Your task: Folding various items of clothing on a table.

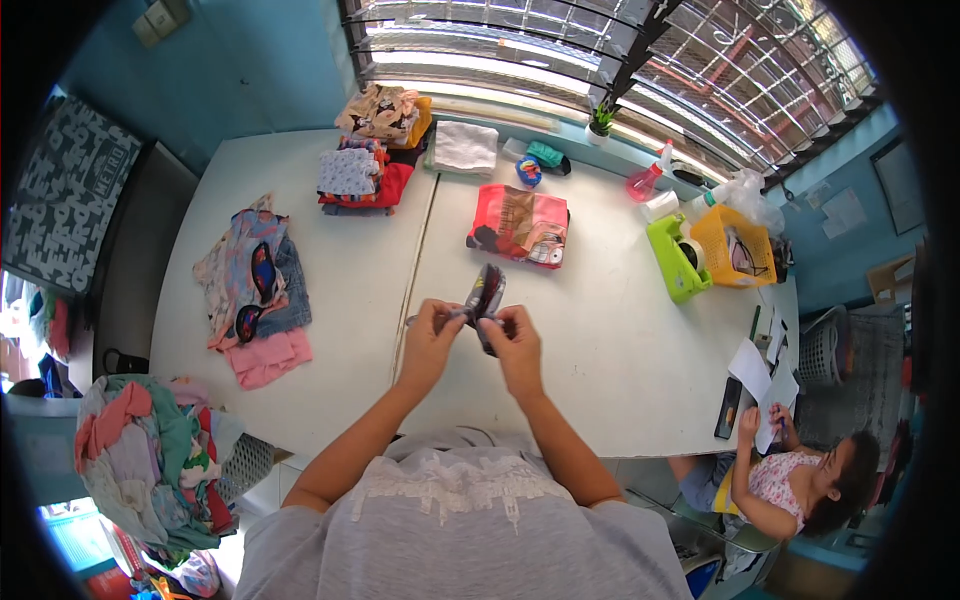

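Note:
Over the middle of the white table (600, 337), my left hand (427, 341) and my right hand (517, 349) pinch small dark patterned cloth pieces, which look like low-cut socks (486, 289). Thumbs and fingertips of both hands grip the fabric near its lower part. Just beyond them lies a folded red printed garment (519, 225). A rolled blue and red sock bundle (529, 171) and a green one (546, 154) rest behind it. To the left, two dark sock-like pieces (262, 271) lie on a loose heap of clothes (236, 270).
Folded clothes (352, 176) and a white cloth (465, 146) line the table's back. A green tape dispenser (675, 259), yellow basket (731, 247) and pink spray bottle (645, 184) stand right. An overflowing laundry basket (251, 465) is at left. A person (780, 480) sits writing at right.

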A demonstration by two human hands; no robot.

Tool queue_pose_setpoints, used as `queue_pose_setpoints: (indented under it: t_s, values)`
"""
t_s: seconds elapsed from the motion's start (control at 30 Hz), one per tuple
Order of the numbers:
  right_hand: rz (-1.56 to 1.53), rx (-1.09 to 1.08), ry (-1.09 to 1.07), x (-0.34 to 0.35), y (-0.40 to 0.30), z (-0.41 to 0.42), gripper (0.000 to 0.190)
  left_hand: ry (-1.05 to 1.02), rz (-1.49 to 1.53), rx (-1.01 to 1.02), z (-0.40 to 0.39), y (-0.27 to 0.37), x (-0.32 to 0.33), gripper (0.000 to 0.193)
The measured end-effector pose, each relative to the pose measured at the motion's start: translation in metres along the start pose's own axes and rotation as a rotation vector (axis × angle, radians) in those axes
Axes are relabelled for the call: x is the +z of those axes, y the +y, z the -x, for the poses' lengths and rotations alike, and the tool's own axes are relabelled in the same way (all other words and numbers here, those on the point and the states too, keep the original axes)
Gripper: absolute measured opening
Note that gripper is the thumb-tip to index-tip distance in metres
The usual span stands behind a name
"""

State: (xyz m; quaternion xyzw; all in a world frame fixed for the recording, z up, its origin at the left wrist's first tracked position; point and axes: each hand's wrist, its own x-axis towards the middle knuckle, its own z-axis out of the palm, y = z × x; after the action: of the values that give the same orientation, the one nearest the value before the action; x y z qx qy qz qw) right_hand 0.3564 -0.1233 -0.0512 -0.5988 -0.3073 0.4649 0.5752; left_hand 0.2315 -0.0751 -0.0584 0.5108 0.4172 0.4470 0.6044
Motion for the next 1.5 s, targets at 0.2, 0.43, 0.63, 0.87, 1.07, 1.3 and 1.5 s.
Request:
queue_pose_setpoints:
  t_s: [0.2, 0.43, 0.63, 0.87, 1.07, 1.3, 1.5]
  values:
    - [-0.245, -0.033, -0.041, 0.012, -0.004, 0.011, 0.020, -0.091, -0.045, -0.022, 0.004, 0.005, 0.015, 0.019]
    - [0.747, -0.806, 0.036, -0.016, -0.028, 0.007, 0.040, -0.169, -0.143, -0.031, -0.001, 0.003, -0.010, 0.015]
    - [0.794, -0.580, -0.307, -0.047, -0.019, -0.007, 0.019, -0.411, -0.039, -0.081, -0.012, 0.019, -0.005, 0.019]
    - [0.822, -0.309, -0.050, -0.047, -0.020, -0.007, 0.022, -0.198, -0.081, -0.061, -0.018, -0.016, -0.011, 0.024]
    - [0.884, -0.218, 0.199, -0.081, -0.031, -0.060, 0.024, -0.195, -0.081, -0.326, -0.001, -0.017, -0.036, 0.020]
    - [0.673, -0.425, 0.295, -0.071, -0.065, -0.141, 0.025, -0.099, -0.115, -0.316, -0.008, -0.011, -0.060, 0.018]
    - [-0.162, -0.276, 0.255, -0.085, -0.027, -0.210, 0.026, -0.010, -0.174, -0.347, -0.012, -0.016, -0.084, 0.018]
